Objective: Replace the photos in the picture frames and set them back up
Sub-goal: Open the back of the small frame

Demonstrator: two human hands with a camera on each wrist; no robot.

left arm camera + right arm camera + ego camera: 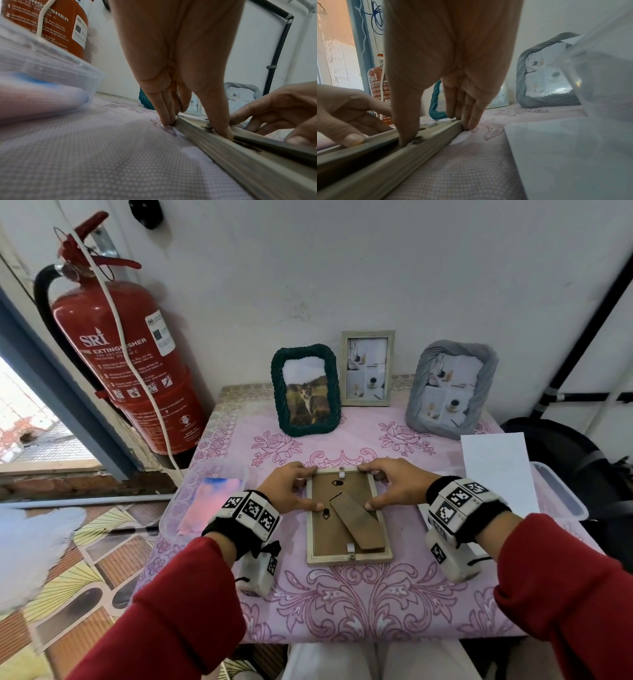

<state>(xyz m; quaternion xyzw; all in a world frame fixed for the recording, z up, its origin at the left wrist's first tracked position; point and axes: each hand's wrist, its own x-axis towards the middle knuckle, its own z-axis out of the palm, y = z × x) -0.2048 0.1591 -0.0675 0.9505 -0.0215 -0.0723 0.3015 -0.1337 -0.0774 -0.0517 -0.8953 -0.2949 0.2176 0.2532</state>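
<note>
A cream wooden picture frame (pixel 349 558) lies face down in the middle of the pink flowered table (pixel 342 594). Its brown backing board and folded stand (pixel 359 523) face up. My left hand (pixel 301 487) holds the frame's far left corner, thumb (pixel 223 129) on the backing, fingers (pixel 167 120) against the outer edge. My right hand (pixel 376 486) mirrors this at the far right corner, with thumb (pixel 404 140) on the backing and fingers (pixel 469 121) outside the rail. Small metal tabs sit at both short ends of the backing.
Three frames stand by the wall: a dark green woven one (pixel 306 392) with a cat photo, a thin cream one (pixel 367 368), a grey one (pixel 450 388). Clear plastic boxes flank me, left (pixel 212 501) and right (pixel 561 494). White paper (pixel 496 467) lies right. A fire extinguisher (pixel 126 361) hangs left.
</note>
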